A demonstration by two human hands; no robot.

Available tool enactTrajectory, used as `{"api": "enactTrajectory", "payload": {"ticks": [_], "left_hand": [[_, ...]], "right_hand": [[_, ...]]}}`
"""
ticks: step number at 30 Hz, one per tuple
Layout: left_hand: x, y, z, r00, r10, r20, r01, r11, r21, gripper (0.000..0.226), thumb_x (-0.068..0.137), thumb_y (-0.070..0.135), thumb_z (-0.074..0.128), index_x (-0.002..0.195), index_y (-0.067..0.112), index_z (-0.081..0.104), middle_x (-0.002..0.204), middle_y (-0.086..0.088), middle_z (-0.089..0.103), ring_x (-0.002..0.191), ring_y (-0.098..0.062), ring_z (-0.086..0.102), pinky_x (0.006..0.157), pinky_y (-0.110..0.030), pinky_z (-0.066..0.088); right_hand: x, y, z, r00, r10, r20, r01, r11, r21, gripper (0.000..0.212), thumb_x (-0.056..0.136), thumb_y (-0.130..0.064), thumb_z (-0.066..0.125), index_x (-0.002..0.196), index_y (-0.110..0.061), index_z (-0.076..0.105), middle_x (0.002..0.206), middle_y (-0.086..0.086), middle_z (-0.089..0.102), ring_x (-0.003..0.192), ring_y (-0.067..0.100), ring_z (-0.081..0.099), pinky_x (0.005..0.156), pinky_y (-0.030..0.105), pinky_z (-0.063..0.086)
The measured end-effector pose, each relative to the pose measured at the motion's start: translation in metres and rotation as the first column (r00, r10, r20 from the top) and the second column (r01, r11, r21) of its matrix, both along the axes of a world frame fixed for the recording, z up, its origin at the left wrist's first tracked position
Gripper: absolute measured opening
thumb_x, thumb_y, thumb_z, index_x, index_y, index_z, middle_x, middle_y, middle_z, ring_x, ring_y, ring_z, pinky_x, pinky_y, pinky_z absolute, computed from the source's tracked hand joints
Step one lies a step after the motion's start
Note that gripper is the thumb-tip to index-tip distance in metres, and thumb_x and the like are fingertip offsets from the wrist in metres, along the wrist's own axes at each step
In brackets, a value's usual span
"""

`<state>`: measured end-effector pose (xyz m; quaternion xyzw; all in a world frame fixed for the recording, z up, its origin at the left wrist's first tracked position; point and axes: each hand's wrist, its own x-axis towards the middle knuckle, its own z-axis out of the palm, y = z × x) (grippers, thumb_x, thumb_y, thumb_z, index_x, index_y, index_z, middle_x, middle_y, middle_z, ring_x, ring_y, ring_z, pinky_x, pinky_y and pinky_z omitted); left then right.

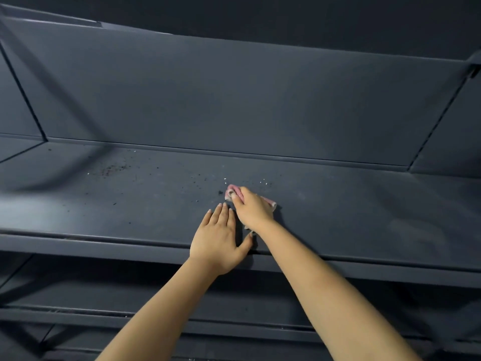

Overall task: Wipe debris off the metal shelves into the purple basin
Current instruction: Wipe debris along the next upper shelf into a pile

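Observation:
A dark grey metal shelf (364, 209) runs across the view at chest height. My right hand (253, 209) grips a pink and white cloth (235, 191) and presses it on the shelf near the middle. My left hand (220, 238) lies flat on the shelf just left of it, fingers straight, thumb at the front lip. Dark crumbs and white specks (114, 169) are scattered over the shelf to the left, and a few white specks (264, 182) lie just behind the cloth. No purple basin is in view.
The shelf's back panel (234, 100) rises behind, and slanted side panels (20, 100) close both ends. A lower shelf (78, 295) sits below the front lip (104, 246), with a few pale specks on its edge.

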<state>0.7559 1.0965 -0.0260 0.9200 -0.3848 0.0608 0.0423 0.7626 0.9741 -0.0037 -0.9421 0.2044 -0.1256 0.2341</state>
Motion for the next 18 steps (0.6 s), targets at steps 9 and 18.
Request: {"api": "enactTrajectory", "payload": {"ticks": [9, 18], "left_hand": [[-0.001, 0.001, -0.001, 1.0, 0.003, -0.019, -0.004, 1.0, -0.003, 0.109, 0.065, 0.064, -0.02, 0.152, 0.004, 0.005, 0.16, -0.012, 0.0, 0.148, -0.02, -0.005, 0.117, -0.032, -0.008], [-0.002, 0.002, -0.001, 1.0, 0.005, -0.027, -0.006, 1.0, -0.016, 0.112, 0.061, 0.06, -0.024, 0.152, 0.002, 0.005, 0.16, -0.014, 0.0, 0.148, -0.022, -0.004, 0.117, -0.032, -0.008]], "right_hand": [[-0.036, -0.068, 0.003, 0.971, -0.228, 0.069, 0.226, 0.973, 0.036, 0.036, 0.099, -0.045, 0.03, 0.12, -0.025, 0.05, 0.101, 0.009, 0.067, 0.074, 0.028, 0.067, 0.063, 0.039, 0.057], [-0.03, -0.095, -0.001, 0.964, -0.258, -0.061, 0.249, 0.961, -0.123, 0.041, 0.101, -0.038, 0.029, 0.133, -0.02, 0.046, 0.133, 0.006, 0.053, 0.117, 0.027, 0.051, 0.088, 0.032, 0.042]]}}
